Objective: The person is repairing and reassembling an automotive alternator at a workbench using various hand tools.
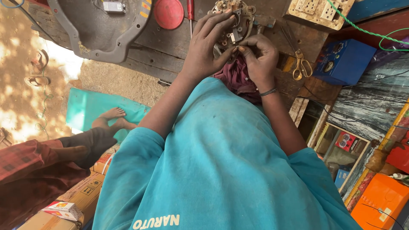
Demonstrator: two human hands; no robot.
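Observation:
My left hand (208,47) lies over a round metal electrical part (238,17) with wound coils on the dark wooden bench, fingers spread across it and the thumb pressed to its near edge. My right hand (257,57), with a thin band on the wrist, has its fingertips pinched on a small piece at that same edge, touching my left thumb. The piece is too small to make out. A maroon cloth (236,79) lies bunched under both hands.
On the bench are a grey round metal cover (98,32), a red lid (168,12), a red-handled screwdriver (190,10), yellow-handled scissors (301,67), a blue box meter (343,61) and a socket board (319,12). Another person's bare feet (111,119) rest on a teal mat at the left.

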